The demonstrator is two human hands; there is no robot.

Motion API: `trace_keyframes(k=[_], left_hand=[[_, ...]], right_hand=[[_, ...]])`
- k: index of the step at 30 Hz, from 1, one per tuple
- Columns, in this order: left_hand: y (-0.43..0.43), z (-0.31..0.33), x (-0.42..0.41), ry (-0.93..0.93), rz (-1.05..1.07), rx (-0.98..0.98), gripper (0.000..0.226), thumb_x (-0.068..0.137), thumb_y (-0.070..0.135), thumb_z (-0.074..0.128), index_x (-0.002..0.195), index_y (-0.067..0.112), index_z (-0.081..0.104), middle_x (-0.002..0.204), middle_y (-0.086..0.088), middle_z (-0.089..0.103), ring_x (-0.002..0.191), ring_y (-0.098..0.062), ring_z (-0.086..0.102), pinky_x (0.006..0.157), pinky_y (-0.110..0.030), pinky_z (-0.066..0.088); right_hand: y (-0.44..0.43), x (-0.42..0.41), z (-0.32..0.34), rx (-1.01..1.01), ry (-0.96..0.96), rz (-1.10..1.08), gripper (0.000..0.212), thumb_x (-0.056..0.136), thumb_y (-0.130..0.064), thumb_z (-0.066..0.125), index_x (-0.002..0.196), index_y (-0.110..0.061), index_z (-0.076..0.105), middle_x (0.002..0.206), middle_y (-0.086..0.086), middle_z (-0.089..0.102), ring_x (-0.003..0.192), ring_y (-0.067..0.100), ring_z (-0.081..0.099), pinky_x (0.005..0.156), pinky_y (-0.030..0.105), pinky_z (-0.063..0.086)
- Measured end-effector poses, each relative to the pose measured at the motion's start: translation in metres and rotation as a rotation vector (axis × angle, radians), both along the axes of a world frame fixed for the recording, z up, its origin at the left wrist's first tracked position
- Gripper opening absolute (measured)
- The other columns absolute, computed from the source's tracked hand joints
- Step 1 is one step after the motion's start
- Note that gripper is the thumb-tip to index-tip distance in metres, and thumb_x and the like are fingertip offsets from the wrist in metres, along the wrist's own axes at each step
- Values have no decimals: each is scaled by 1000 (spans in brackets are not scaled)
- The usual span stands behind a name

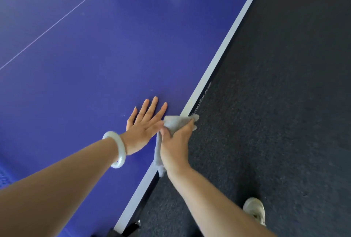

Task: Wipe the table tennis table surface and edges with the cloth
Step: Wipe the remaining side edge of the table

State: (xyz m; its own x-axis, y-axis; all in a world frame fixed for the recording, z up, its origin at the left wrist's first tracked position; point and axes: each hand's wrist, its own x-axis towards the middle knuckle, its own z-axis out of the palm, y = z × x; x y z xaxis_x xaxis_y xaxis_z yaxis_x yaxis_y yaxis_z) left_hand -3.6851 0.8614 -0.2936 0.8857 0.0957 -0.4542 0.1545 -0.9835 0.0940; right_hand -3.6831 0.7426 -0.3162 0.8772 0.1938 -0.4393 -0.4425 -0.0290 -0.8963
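my cloth is at the edge of the table

my left hand [141, 132] lies flat on the blue table [95, 56]. its fingers are straight and a little apart, and they hold nothing. a pale bracelet [116, 149] sits on that wrist.

my right hand [175, 147] is just beside it, at the side of the table. its fingers are curled tight round the grey cloth [173, 122]. the cloth lies on the white stripe [218, 62] along the table's edge and folds over the side. one end of it trails back under my wrist.

a thin white line [62, 16] runs across the blue top, far from my hands. the dark carpet [275, 103] is down on my right, and my pale shoe [255, 211] stands on it.
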Motion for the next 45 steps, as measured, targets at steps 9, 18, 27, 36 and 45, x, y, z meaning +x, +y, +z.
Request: trace_keyframes(k=[9, 18, 27, 36, 45], left_hand=[[-26, 12, 0, -275, 215, -135, 49, 103, 40, 34, 151, 36, 30, 159, 16, 12, 148, -10, 4, 119, -36, 6], [-57, 2, 184, -326, 116, 8, 57, 106, 35, 28, 158, 30, 4, 165, 6, -9, 151, -17, -12, 121, -33, -4], [-64, -15, 264, -182, 195, 108, 57, 104, 47, 11, 152, 37, -18, 162, 7, -23, 149, -19, -22, 121, -38, -11], [-61, -6, 269, -46, 189, 85, 61, 103, 54, 14, 149, 40, -24, 158, 11, -31, 146, -16, -31, 119, -39, -16], [-48, -21, 272, -47, 212, 54, 66, 103, 40, 23, 128, 52, -37, 155, 16, -34, 140, -6, -35, 117, -34, -16]], right_hand=[[-24, 169, -5, 7, -8, -6, 95, 100, -21, 58, 157, -13, -17, 166, 10, 11, 153, 26, 18, 123, 48, 23], [-33, 263, -8, -48, -40, -28, 90, 102, -24, 54, 157, -10, -15, 168, 11, -1, 155, 26, 8, 124, 46, 18], [-39, 324, -13, -25, -46, -43, 89, 102, -24, 54, 157, -13, -15, 168, 8, -4, 155, 25, 7, 124, 47, 19], [-65, 447, 7, -97, 13, -44, 86, 99, -25, 60, 160, -22, 0, 162, 7, 25, 145, 34, 35, 117, 55, 32], [-50, 325, -6, 92, -122, -141, 70, 105, -12, 43, 160, -23, 0, 168, -2, 8, 153, 15, 18, 124, 45, 21]])
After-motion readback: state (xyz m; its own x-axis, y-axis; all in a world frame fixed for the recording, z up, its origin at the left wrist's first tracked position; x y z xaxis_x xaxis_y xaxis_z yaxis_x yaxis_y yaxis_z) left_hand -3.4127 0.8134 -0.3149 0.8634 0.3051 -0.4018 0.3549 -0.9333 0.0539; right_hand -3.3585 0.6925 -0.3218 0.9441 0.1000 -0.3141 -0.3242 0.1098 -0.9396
